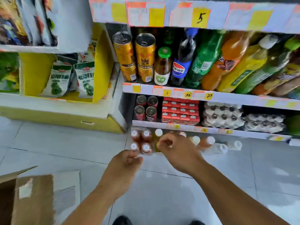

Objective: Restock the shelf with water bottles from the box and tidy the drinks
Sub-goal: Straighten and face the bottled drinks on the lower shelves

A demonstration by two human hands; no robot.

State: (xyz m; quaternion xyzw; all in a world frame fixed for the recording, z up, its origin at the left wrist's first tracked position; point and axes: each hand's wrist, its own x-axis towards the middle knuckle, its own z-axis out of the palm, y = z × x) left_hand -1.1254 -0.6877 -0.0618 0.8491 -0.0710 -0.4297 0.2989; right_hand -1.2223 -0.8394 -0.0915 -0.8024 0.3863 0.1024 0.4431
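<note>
On the lowest level of the shelf [211,129], several red drink bottles [146,147] with white caps stand in a small block. Beside them are yellow drink bottles [158,132]; further right are orange bottles [207,142] and clear water bottles [221,148]. My right hand [176,147] reaches over this row, its fingers curled onto the top of a yellow bottle that it mostly hides. Just in front of the red bottles, my left hand [128,161] has its fingers curled in, with nothing visible in them. An open cardboard box [32,197] sits on the floor at the lower left.
Upper shelves carry gold cans [145,57], large soda bottles [183,59], red cans [146,109], red cartons [181,112] and wrapped bottle packs [224,116]. A yellow snack display stand [65,117] is to the left. The floor is grey tile [162,200], and my shoe tips show at the bottom edge.
</note>
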